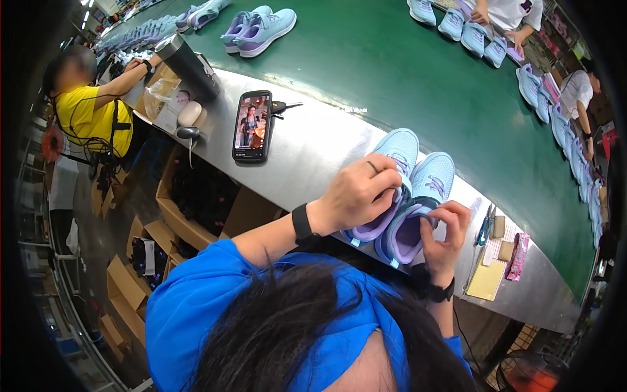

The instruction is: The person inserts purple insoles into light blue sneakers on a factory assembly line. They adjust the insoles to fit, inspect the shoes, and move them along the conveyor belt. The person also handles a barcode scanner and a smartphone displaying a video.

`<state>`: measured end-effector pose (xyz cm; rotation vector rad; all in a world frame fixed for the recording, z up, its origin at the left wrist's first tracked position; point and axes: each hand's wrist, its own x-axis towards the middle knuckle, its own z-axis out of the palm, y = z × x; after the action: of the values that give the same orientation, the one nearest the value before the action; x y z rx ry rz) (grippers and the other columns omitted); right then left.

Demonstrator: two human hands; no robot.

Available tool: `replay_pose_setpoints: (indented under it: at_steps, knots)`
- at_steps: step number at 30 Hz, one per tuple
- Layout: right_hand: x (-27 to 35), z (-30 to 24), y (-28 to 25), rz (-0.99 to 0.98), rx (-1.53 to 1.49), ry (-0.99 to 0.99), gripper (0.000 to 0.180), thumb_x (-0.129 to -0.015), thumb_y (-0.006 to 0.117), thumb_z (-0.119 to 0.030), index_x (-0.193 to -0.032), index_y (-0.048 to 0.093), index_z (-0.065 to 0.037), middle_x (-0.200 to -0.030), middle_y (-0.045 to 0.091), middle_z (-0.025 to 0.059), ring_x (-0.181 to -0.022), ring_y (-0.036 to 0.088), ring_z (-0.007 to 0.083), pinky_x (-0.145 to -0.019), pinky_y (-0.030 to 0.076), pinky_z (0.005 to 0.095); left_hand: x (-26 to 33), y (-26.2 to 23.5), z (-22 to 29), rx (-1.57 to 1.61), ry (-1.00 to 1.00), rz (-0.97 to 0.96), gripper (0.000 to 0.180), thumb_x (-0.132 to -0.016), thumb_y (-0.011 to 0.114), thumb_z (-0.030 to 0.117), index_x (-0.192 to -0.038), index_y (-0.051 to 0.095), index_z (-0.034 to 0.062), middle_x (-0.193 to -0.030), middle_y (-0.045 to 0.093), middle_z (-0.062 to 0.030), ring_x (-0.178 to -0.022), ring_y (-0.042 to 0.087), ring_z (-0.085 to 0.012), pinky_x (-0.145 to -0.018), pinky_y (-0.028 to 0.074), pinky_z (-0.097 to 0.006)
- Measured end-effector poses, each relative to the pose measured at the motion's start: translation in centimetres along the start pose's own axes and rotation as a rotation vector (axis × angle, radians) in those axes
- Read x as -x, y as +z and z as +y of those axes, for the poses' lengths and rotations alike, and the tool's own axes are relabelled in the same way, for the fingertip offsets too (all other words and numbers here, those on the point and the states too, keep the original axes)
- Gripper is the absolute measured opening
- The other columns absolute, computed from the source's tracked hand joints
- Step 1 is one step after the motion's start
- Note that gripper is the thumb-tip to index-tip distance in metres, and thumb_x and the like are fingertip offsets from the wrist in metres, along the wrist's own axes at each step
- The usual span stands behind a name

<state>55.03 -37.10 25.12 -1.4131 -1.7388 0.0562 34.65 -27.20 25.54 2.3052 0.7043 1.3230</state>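
Note:
A pair of light blue sneakers with lilac laces and lining sits on the metal ledge before me, toes pointing away. My left hand (361, 191) is closed, its fingers curled at the opening of the left sneaker (399, 144); part of that shoe is hidden behind them. With thumb and fingers, my right hand (447, 234) pinches the collar edge of the right sneaker (434, 174), whose lilac inside faces me. What the left fingertips grip exactly is covered by the hand. Each wrist wears a dark band.
Left along the ledge (304, 149) lie a phone (252, 127), a key (287, 106) and a dark tumbler (189, 67). Scissors (484, 225) and a yellow pad (487, 277) lie right. Beyond runs a green belt (366, 62) carrying sneakers (266, 32). Co-workers stand around; open cartons (176, 202) sit below left.

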Motion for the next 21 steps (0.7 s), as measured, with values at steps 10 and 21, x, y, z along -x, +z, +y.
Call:
replay_pose_setpoints:
  at_steps: [10, 21]
  knots:
    - [3.3, -0.5, 1.5, -0.063, -0.047, 0.677, 0.058, -0.082, 0.067, -0.013, -0.13, 0.038, 0.004, -0.122, 0.042, 0.0184, -0.107, 0.047, 0.0277, -0.093, 0.04, 0.0373, 3.8, 0.3, -1.4, 0.007, -0.567, -0.222, 0.06, -0.077, 0.06, 0.003, -0.132, 0.035, -0.0019, -0.113, 0.046, -0.0248, -0.105, 0.051, -0.0397, -0.092, 0.042, -0.044]
    - [7.4, 2.5, 1.6, 0.011, -0.973, 0.93, 0.036, -0.103, 0.039, -0.02, -0.133, 0.044, 0.001, -0.124, 0.056, 0.0106, -0.111, 0.055, 0.0201, -0.097, 0.042, 0.0335, 5.9, -0.4, -2.2, 1.078, -0.91, -0.107, 0.034, -0.099, 0.048, 0.012, -0.131, 0.046, 0.0007, -0.122, 0.059, -0.0063, -0.109, 0.056, -0.014, -0.095, 0.044, -0.03]
